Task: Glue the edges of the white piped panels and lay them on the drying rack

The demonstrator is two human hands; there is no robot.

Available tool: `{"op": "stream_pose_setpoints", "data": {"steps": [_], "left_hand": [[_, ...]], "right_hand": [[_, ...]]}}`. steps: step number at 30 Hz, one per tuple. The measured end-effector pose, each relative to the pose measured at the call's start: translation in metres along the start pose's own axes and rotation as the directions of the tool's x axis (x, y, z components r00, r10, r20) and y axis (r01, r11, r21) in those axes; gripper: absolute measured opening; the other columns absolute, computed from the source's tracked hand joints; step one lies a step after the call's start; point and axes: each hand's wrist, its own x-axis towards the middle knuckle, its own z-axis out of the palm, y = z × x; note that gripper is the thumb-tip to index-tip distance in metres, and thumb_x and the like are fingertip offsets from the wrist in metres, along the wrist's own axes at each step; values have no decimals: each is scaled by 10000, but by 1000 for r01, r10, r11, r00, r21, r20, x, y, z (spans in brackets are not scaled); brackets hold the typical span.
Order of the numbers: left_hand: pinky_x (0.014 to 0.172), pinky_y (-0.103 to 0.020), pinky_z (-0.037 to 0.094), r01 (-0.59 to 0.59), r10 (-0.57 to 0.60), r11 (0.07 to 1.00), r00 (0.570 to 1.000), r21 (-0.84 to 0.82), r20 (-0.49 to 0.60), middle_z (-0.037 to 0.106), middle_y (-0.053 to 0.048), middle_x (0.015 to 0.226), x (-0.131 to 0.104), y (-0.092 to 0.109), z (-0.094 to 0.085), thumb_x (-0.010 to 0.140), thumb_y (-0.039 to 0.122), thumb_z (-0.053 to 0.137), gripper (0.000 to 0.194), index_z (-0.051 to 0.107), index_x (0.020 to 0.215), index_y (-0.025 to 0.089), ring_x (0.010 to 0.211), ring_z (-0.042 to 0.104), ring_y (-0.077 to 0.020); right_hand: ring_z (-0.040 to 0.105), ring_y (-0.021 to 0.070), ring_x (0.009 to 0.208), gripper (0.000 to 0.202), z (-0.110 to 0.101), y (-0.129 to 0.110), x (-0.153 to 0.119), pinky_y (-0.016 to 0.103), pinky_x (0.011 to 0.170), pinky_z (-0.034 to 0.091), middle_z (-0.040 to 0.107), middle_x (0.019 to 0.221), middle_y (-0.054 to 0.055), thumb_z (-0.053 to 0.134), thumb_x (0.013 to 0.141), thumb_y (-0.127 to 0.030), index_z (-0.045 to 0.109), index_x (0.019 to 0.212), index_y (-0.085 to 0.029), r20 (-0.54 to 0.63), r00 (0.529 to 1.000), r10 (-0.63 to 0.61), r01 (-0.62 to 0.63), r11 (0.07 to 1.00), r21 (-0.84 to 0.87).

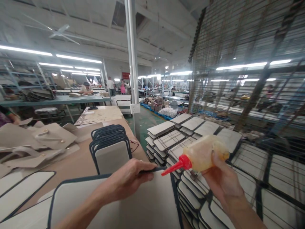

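A cream panel with dark edging (114,206) fills the lower middle of the view. My left hand (128,178) pinches the dark strip along its top edge near the right corner. In my right hand (221,178) is a yellowish squeeze bottle (205,152), held on its side. Its red nozzle (175,166) points left and down, with the tip close to the panel's top edge, just right of my left fingertips. Whether the tip touches the panel I cannot tell.
Behind the panel stands a stack of dark-edged panels (111,156) on the brown table (69,159). Beige bag pieces (47,140) lie left. Wire racks (252,171) holding cream panels fill the right. A metal post (133,63) rises ahead. A person's arm (14,117) shows far left.
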Motion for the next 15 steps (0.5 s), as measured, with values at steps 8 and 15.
{"op": "stream_pose_setpoints", "data": {"steps": [8, 15], "left_hand": [[628, -168, 401, -67, 82, 992, 987, -111, 137, 668, 2, 743, 3, 24, -8, 816, 270, 519, 254, 725, 903, 149, 691, 564, -151], [671, -181, 409, -66, 98, 987, 972, -148, 214, 655, -16, 791, 3, 24, -8, 837, 282, 498, 282, 706, 936, 118, 757, 557, -168]], "right_hand": [[674, 254, 821, 506, -15, -18, -1, 429, 880, 496, 717, 891, 54, 864, 444, -267, 704, 922, -225, -4, 1000, -3, 3, 999, -45], [674, 246, 833, 395, -27, -21, 1, 413, 843, 528, 719, 893, 30, 862, 487, -340, 712, 846, -270, 79, 993, -90, 100, 987, -129]]}}
